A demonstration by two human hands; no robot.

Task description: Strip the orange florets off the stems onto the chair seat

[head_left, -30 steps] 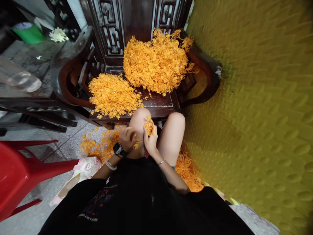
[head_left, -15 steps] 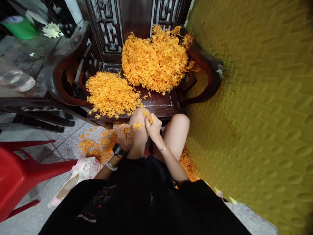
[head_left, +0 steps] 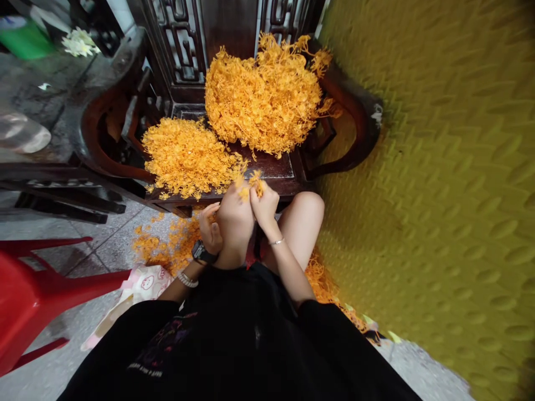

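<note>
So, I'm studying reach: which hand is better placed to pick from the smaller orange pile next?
Probably the left hand: it looks open and is near the smaller pile, while the right hand grips orange pieces.

The light is moderate and indoor, its source out of view, brightest on the knees (head_left: 236, 209) and the orange heaps (head_left: 263, 100). A pale sheen lies near the front edge of the chair seat (head_left: 273, 168); beneath the tabletop (head_left: 61, 103), shadow swallows detail, and the black shirt (head_left: 251, 351) goes nearly flat. Motion smears the loose orange bits (head_left: 243, 194) beside the right hand (head_left: 264, 206). Glare streaks the clear bottle (head_left: 25, 133) by the tabletop's near edge; toward its far edge, the green object (head_left: 29, 40) looks soft. Wide-angle distortion stretches the yellow-green wall (head_left: 426, 167) rightward into blur
</note>
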